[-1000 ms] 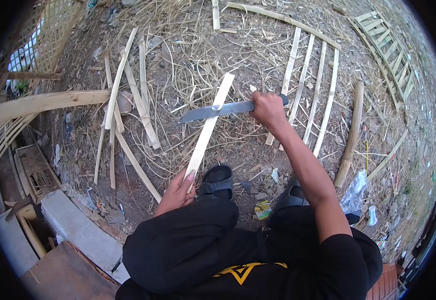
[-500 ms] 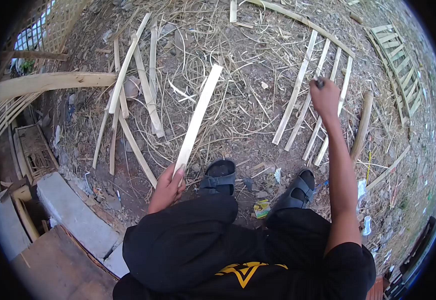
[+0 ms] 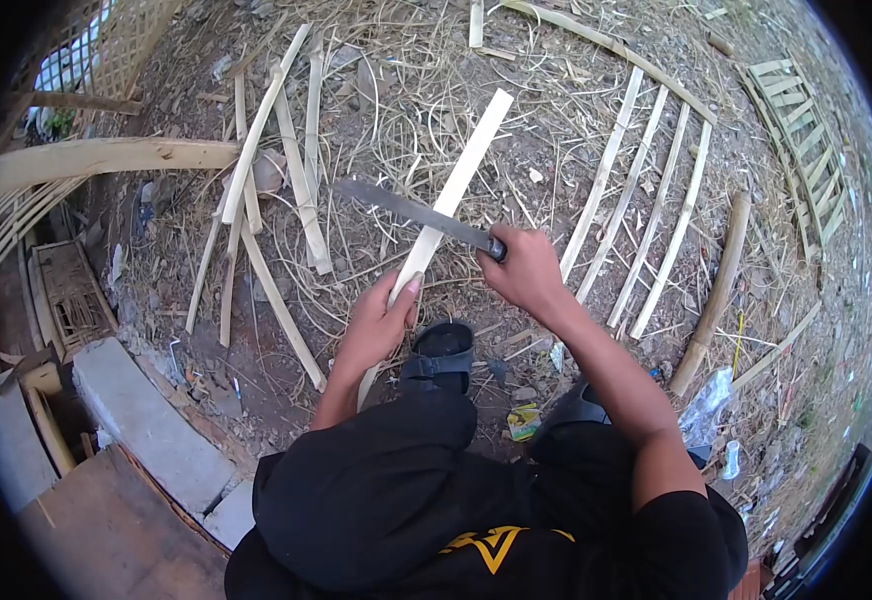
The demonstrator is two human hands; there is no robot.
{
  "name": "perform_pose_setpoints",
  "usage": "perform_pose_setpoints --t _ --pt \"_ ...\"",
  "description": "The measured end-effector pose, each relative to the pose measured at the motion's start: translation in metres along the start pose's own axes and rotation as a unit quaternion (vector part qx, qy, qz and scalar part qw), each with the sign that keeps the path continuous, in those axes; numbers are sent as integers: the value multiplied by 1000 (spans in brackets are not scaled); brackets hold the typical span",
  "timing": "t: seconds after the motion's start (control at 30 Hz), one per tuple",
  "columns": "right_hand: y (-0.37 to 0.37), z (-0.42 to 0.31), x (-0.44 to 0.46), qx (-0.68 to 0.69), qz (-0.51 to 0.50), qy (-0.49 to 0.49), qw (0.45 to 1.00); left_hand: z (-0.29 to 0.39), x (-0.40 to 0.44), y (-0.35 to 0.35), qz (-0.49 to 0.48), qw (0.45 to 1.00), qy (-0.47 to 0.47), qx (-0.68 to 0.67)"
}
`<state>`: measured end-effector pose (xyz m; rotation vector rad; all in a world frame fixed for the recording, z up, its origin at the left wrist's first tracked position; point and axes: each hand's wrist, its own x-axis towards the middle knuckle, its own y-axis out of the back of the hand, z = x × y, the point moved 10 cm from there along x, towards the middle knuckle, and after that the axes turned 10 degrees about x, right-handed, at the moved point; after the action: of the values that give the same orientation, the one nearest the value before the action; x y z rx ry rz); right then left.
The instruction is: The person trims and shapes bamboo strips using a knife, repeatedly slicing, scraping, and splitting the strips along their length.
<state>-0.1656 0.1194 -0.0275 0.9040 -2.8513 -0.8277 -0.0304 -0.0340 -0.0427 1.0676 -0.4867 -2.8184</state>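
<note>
My left hand (image 3: 380, 318) is closed round the lower part of a pale bamboo strip (image 3: 469, 152), which slants up and away to the right. In my right hand (image 3: 528, 268) is the dark handle of a long-bladed knife (image 3: 393, 203). Its blade points left and lies across the strip, above my left hand. Whether the edge bites into the bamboo or only rests on it, I cannot tell. The strip's lower end shows below my left hand, beside my knee.
Several bamboo strips (image 3: 672, 230) lie side by side at right beneath a curved strip (image 3: 611, 42). More strips (image 3: 301, 190) lie crossed at left near a thick plank (image 3: 106, 165). A round bamboo pole (image 3: 713, 290), a slatted frame (image 3: 806, 135) and concrete blocks (image 3: 151, 425) surround me. Shavings litter the ground.
My right hand has swung from the strips at right to the middle, bringing the knife blade across the held strip. My left hand and its strip have shifted up and to the right.
</note>
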Motion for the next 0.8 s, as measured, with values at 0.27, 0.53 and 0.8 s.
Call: perform_pose_setpoints --t 0.27,0.53,0.8 --pt "40 16 14 167 138 -136 967 18 7 1 43 982 -123 139" --pt "55 -50 30 -14 65 152 986 44 8 28 51 906 -194 374" --pt "11 6 19 -89 -192 -88 973 121 1 75 214 734 -314 563"
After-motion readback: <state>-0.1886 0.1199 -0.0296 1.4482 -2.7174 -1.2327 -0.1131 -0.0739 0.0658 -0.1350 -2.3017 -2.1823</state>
